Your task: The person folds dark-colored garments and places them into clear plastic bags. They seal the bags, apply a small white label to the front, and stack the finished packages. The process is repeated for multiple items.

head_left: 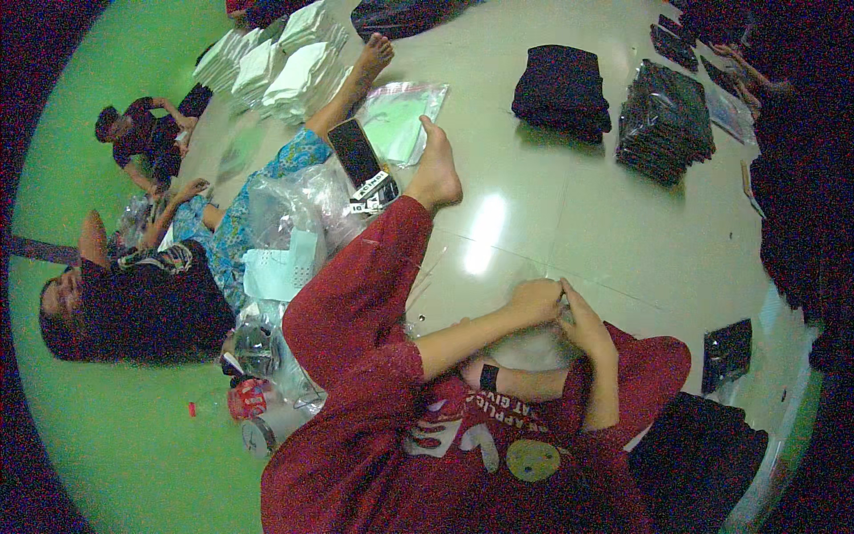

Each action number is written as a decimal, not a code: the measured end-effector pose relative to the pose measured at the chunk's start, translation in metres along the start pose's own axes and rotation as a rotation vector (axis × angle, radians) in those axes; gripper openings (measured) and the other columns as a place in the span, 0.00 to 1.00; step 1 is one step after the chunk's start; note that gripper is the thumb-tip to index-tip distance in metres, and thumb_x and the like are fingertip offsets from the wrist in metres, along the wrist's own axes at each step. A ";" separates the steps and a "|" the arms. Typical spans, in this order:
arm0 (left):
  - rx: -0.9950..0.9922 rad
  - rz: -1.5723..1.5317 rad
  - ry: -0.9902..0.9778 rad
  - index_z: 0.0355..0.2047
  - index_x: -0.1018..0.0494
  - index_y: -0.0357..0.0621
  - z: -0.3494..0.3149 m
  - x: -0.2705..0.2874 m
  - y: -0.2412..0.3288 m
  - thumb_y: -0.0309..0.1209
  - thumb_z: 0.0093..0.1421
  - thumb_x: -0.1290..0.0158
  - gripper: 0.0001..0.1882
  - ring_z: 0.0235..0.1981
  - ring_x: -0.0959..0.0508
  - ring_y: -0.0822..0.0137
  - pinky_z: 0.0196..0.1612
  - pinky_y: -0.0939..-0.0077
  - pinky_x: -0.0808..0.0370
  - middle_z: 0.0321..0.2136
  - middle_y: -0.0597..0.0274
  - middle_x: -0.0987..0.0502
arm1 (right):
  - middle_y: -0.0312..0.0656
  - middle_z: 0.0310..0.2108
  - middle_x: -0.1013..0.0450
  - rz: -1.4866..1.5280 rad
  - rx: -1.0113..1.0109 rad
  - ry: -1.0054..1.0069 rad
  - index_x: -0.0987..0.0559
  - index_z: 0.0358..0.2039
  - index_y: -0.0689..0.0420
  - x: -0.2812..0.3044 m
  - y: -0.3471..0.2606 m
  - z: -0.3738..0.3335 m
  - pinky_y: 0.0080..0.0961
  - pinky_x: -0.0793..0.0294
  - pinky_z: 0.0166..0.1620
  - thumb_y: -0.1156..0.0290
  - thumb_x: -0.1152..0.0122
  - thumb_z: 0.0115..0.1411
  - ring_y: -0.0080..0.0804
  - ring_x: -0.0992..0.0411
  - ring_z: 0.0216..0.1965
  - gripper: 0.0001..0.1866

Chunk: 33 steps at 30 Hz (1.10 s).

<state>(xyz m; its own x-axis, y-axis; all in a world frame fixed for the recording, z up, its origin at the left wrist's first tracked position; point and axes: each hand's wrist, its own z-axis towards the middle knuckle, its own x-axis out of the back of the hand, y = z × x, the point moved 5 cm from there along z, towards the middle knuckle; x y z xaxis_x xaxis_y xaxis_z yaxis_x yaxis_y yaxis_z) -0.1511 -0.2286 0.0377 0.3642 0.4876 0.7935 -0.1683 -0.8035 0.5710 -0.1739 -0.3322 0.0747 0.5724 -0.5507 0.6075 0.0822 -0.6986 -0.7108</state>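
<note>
My left hand (535, 301) is closed, with its fingers curled in front of my lap. Beside it, my right hand (584, 322) has its fingers pressed together, their tips meeting the left hand. Whatever sits between the fingertips is too small or blurred to name. Below both hands lies a pale, see-through patch (534, 345), perhaps clear plastic, blurred and partly covered by my forearm. My crossed legs in dark red trousers (356, 294) frame this spot, and a black band (488, 377) circles my bare ankle.
Ahead stand folded black garments (560, 93) and a stack of bagged black garments (663, 125). A black packet (728, 354) and black cloth (698, 458) lie right. Left are a phone (354, 151), clear bags (285, 209), a bottle (251, 399), white stacks (298, 67) and seated people (147, 298).
</note>
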 end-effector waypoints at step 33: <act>-0.413 0.029 -0.002 0.44 0.31 0.44 -0.055 0.060 -0.007 0.40 0.53 0.51 0.19 0.46 0.30 0.56 0.53 0.60 0.39 0.43 0.56 0.29 | 0.52 0.45 0.33 -0.254 0.108 0.136 0.41 0.55 0.55 -0.024 0.021 -0.008 0.36 0.32 0.45 0.81 0.59 0.50 0.47 0.32 0.44 0.28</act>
<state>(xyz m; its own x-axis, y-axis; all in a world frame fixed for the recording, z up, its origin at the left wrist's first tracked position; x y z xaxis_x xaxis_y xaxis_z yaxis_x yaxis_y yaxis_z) -0.1785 -0.1750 0.0934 0.3555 0.4654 0.8106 -0.5318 -0.6125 0.5849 -0.1926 -0.3372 0.0478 0.4081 -0.4258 0.8076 0.2993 -0.7733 -0.5589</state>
